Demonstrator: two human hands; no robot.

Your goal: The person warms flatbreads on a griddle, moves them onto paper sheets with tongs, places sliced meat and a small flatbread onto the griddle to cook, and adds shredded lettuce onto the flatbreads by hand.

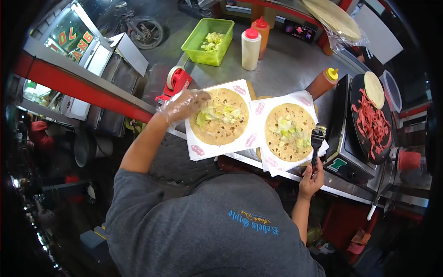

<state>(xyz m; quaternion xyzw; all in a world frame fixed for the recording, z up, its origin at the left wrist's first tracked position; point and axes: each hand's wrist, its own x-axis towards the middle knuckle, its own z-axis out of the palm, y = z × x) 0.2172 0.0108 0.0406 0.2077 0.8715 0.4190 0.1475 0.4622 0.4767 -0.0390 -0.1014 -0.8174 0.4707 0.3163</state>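
Note:
My left hand (187,105), in a clear plastic glove, is over the upper left of a flatbread (221,131). Its fingers are bunched beside the shredded lettuce (224,113) there; whether they pinch any is hidden. In my bare right hand (311,181) are black tongs (316,141), gripped by the handle, their head over the right edge of a second flatbread (280,147). Shredded lettuce (288,129) lies across this one too. Printed white paper (203,150) is under the left flatbread, and similar sheets (272,166) are under the right one.
A green tub (207,56) of lettuce and squeeze bottles (250,53) stand behind. A red tape dispenser (177,82) is near my left wrist. At right, a griddle (364,154) bears red meat strips (370,122) and a flatbread (374,90). A knife (373,210) overhangs the counter's front edge.

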